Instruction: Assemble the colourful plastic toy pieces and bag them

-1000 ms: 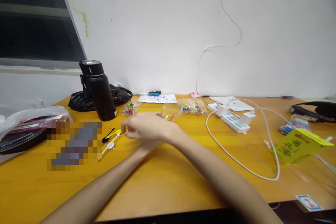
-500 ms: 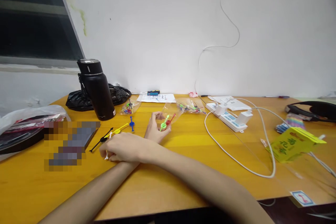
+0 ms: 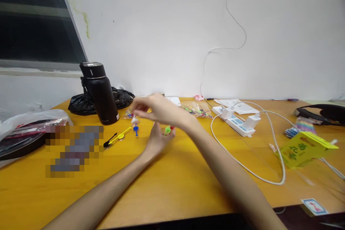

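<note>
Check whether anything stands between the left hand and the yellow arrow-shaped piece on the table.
Yes: the blue piece lies on the table between the left hand and the yellow arrow-shaped piece. The right hand has a blurred white piece at its fingertips, just above the blue one in the picture; whether they touch is unclear.

Wall (image 3: 161, 25) is lit brightly, evenly; window (image 3: 35, 28) is left dark. Right fingers (image 3: 147, 115) are smeared by motion. Soft shadow is cast on tabletop (image 3: 178, 183) near right forearm (image 3: 215, 156). Frame edges are stretched; left patch (image 3: 77, 149) is pixelated.
</note>
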Tool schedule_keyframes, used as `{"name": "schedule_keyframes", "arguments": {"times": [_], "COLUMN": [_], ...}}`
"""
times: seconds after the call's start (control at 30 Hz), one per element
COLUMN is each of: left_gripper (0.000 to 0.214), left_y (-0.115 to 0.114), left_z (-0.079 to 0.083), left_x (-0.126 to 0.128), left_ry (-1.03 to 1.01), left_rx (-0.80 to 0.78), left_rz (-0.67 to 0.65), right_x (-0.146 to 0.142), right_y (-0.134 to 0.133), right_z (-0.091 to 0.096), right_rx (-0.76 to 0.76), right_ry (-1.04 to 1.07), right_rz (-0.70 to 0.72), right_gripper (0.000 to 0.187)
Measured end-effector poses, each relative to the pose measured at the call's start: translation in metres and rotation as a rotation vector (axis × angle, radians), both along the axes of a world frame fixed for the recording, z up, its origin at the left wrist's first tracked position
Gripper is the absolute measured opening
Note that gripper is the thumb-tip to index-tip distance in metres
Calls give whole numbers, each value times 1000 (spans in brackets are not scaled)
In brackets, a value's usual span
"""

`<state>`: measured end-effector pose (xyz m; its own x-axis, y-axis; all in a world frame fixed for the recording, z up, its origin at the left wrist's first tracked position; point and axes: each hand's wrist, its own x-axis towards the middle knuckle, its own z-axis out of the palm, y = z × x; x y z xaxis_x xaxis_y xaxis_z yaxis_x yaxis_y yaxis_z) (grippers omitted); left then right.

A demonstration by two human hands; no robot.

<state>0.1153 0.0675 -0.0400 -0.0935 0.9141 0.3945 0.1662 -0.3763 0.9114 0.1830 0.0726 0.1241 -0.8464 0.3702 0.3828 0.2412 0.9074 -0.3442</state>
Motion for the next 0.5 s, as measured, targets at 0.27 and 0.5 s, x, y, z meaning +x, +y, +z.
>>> {"name": "schedule_keyframes", "arguments": {"times": [0.27,0.5], "left_gripper": [44,44], "left_y": [-3,3], "left_z": [6,0], "left_x": [-3,-6], "left_ry": [52,4], "left_rx": [-26,-2], "left_rz": [-13,-31], "right_x": [108,116], "right_y": [14,16], "right_z": [52,49], "right_rx": [29,-156], "right_ry": [310,94], "right_rz": [-408,-418], "right_gripper": [18,25]}}
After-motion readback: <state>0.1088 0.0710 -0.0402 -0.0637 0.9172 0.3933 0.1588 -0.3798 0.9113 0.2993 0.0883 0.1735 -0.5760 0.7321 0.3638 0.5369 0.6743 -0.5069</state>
